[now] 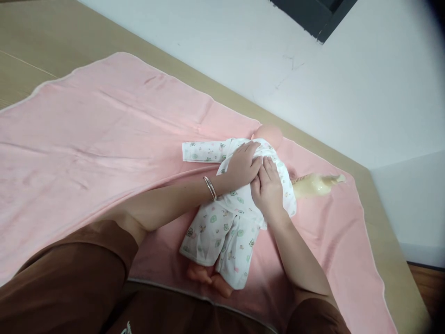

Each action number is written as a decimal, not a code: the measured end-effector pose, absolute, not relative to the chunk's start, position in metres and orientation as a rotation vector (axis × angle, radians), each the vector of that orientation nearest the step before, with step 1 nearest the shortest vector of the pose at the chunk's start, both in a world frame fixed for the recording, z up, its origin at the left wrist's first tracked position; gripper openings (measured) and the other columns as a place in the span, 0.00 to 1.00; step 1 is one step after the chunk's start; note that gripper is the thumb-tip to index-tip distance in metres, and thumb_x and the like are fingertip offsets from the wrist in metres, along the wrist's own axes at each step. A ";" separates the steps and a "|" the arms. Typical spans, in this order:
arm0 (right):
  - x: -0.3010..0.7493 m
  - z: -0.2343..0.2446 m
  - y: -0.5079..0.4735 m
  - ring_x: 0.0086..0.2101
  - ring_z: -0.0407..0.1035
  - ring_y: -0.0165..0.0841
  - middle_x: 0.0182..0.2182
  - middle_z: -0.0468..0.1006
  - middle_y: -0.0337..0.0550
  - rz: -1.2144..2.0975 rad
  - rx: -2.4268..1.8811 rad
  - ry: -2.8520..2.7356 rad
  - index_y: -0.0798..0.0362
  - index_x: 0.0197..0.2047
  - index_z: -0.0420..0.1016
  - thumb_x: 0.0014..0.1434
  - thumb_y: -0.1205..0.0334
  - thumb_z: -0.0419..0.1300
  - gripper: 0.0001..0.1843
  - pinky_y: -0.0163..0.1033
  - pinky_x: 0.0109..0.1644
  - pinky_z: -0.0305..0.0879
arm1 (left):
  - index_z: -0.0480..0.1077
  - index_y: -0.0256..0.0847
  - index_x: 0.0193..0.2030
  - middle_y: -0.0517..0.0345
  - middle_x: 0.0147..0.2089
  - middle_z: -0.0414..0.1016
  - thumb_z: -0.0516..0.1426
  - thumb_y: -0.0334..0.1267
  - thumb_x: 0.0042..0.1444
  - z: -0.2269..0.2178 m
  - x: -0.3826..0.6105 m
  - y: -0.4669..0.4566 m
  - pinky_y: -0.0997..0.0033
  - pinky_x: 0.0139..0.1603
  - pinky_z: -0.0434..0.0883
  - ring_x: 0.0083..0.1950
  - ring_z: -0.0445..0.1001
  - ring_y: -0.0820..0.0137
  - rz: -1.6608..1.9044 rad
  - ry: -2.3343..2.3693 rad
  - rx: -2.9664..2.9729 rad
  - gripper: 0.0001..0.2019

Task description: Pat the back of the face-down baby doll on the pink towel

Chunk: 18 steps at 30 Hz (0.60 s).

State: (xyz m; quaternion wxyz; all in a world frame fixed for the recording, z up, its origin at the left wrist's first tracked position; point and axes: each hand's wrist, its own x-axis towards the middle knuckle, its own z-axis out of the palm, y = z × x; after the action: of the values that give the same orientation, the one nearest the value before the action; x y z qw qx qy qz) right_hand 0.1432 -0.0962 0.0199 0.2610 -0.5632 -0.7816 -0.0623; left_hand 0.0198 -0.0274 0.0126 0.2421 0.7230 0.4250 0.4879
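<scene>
A baby doll (270, 134) lies on a pink blanket, dressed in a white printed top (239, 200) and matching trousers (210, 232). Its feet (222, 284) point toward me, and one sleeve (203, 151) stretches out to the left. My left hand (244, 163) rests flat on the doll's upper body, fingers extended. Beside it, my right hand (269, 188) also lies flat on the top, its fingers pointing toward the doll's head. The two hands touch near the thumbs. A bracelet (210, 188) circles my left wrist. Much of the doll's torso is hidden under my hands.
The pink blanket (104, 120) covers most of the wooden surface (38, 32). A pale yellow, glossy object (318, 184) lies right of the doll; I cannot make out its kind. A white wall (225, 51) rises along the far edge, with a dark frame (313, 18) on it.
</scene>
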 end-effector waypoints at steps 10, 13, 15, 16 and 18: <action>0.166 0.019 -0.075 0.73 0.44 0.42 0.72 0.56 0.48 0.026 -1.541 -2.124 0.50 0.71 0.58 0.69 0.53 0.47 0.29 0.63 0.74 0.44 | 0.66 0.39 0.59 0.45 0.61 0.73 0.48 0.37 0.65 0.012 0.020 -0.027 0.52 0.70 0.65 0.67 0.69 0.58 1.329 1.144 1.978 0.17; 0.166 0.016 -0.075 0.73 0.44 0.42 0.72 0.56 0.49 0.017 -1.535 -2.119 0.50 0.71 0.58 0.70 0.53 0.46 0.29 0.62 0.74 0.45 | 0.67 0.42 0.59 0.45 0.62 0.73 0.49 0.38 0.64 0.012 0.019 -0.026 0.52 0.70 0.65 0.68 0.68 0.57 1.327 1.143 1.955 0.18; 0.166 0.015 -0.075 0.73 0.45 0.42 0.72 0.57 0.49 0.016 -1.529 -2.117 0.49 0.71 0.58 0.70 0.52 0.46 0.29 0.62 0.74 0.45 | 0.67 0.41 0.59 0.45 0.62 0.73 0.49 0.38 0.64 0.012 0.019 -0.026 0.52 0.71 0.65 0.68 0.68 0.58 1.319 1.147 1.945 0.18; 0.166 0.015 -0.074 0.73 0.45 0.42 0.72 0.56 0.48 0.018 -1.526 -2.116 0.49 0.71 0.58 0.70 0.52 0.46 0.29 0.63 0.74 0.46 | 0.66 0.40 0.59 0.45 0.62 0.73 0.49 0.38 0.64 0.012 0.019 -0.026 0.52 0.71 0.65 0.68 0.67 0.58 1.313 1.149 1.944 0.18; 0.167 0.015 -0.074 0.73 0.45 0.42 0.72 0.56 0.48 0.021 -1.521 -2.114 0.48 0.72 0.57 0.70 0.52 0.46 0.29 0.63 0.74 0.46 | 0.66 0.39 0.60 0.44 0.63 0.72 0.49 0.38 0.64 0.012 0.019 -0.026 0.50 0.71 0.65 0.69 0.67 0.58 1.307 1.149 1.948 0.19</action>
State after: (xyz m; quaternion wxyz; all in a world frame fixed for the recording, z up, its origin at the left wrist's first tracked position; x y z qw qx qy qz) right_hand 0.1666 -0.0743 0.0146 0.2653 -0.5629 -0.7827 0.0078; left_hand 0.0189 -0.0261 0.0124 0.2615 0.7199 0.4246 0.4827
